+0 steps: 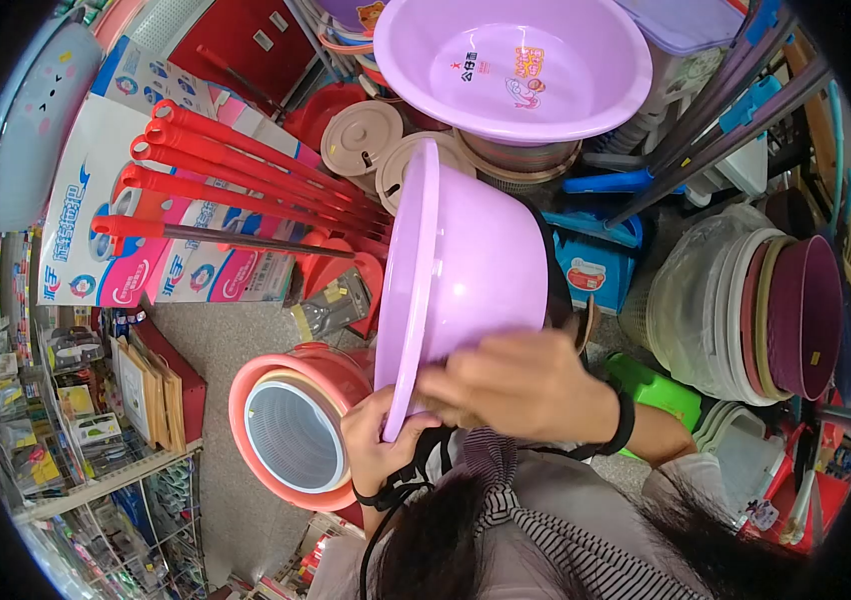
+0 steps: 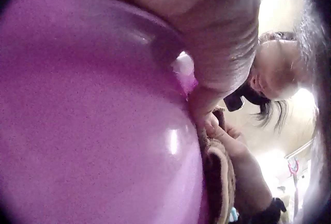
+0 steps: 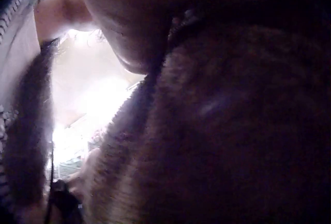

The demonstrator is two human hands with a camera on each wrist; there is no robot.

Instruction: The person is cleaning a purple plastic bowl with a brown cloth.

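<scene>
A light purple plastic basin (image 1: 486,270) is tipped on its side in front of my body, its rim toward the left and its outer wall toward the right. At the lower rim my left hand (image 1: 381,435) grips the edge, thumb on the outer side. My right hand (image 1: 526,385), blurred in the head view, is at the basin's lower outer wall. It holds a fuzzy brown cloth (image 2: 223,182) against the basin, as the left wrist view shows. That cloth (image 3: 222,131) fills most of the dark right wrist view.
Another purple basin (image 1: 586,60) with printed characters lies atop stacked goods ahead. Red-handled poles (image 1: 236,150) lean at left before white boxes. Beside my left hand are nested coral and grey baskets (image 1: 296,435). Stacked bins (image 1: 806,320), a blue dustpan (image 1: 591,265) and shelves (image 1: 96,490) surround the spot.
</scene>
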